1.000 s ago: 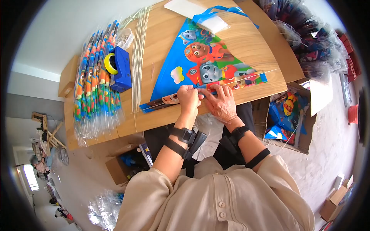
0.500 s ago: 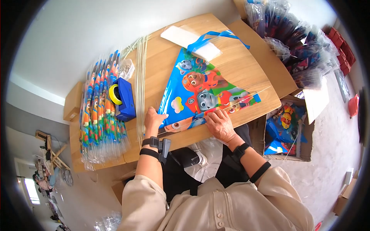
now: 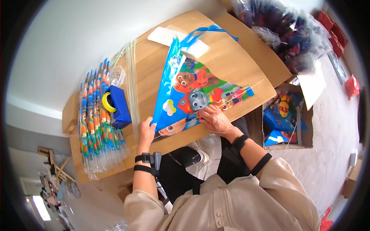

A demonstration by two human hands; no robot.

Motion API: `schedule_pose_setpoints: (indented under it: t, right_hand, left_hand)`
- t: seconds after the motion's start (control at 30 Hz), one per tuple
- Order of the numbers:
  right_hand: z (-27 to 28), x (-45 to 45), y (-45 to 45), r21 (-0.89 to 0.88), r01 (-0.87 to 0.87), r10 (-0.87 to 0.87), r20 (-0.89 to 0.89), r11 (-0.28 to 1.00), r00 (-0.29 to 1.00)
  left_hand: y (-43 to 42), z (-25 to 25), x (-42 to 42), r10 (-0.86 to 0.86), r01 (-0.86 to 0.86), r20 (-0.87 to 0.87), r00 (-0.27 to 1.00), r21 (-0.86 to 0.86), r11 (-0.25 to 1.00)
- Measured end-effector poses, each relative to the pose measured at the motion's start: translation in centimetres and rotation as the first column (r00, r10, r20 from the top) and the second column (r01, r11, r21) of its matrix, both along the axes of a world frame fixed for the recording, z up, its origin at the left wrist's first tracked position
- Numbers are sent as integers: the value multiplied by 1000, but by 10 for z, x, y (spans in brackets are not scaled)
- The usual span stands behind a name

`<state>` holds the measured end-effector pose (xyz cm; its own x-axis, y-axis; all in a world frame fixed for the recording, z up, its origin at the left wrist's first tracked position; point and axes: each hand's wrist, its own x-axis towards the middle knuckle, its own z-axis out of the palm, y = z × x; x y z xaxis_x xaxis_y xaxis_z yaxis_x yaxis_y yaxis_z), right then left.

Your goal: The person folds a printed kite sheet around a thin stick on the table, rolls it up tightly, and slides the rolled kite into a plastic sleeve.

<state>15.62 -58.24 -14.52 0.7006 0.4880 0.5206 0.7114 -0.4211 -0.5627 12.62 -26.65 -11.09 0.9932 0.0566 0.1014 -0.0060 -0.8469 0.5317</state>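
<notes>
A triangular kite (image 3: 198, 98) with cartoon dogs on blue and green lies on the wooden table. My left hand (image 3: 146, 131) pinches its lower left corner, and the blue left edge is raised and creased. My right hand (image 3: 216, 120) is closed on the kite's lower edge near the middle, fingertips bent against the sheet; a thin clear rod or strip runs along that edge. Blue ribbon tails (image 3: 210, 29) and a white sheet (image 3: 162, 35) lie past the kite's top.
Thin pale rods (image 3: 132, 92) lie to the left, beside a blue tape dispenser (image 3: 120, 107) and a small clear tub (image 3: 116, 76). Several packed rolled kites (image 3: 94, 115) line the table's left end. A cardboard box (image 3: 307, 134) with printed sheets stands at right, below bagged goods (image 3: 293, 42).
The kite's left edge, flat earlier, has risen and folded inward with my left hand at its corner. My right hand stays on the lower edge. The whole view has shifted slightly.
</notes>
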Motion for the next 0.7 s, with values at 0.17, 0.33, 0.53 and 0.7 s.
schedule_pose_setpoints:
  t: [0.17, 0.33, 0.53, 0.7]
  right_hand:
    - [-1, 2, -4, 46, -10, 12, -44, 999, 999]
    - [-4, 2, -5, 101, -29, 38, -86, 994, 996]
    - [-5, 2, -5, 136, -32, 45, -96, 990, 994]
    - [-4, 5, -7, 302, 103, -67, -129, 948, 989]
  left_hand:
    - [-16, -12, -22, -200, 118, 248, 948, 309, 944]
    - [-12, -20, -27, -312, 175, 196, 930, 509, 843]
    - [-8, -22, -24, -362, 219, 187, 913, 523, 823]
    - [-9, -19, -24, -380, 240, 165, 910, 539, 807]
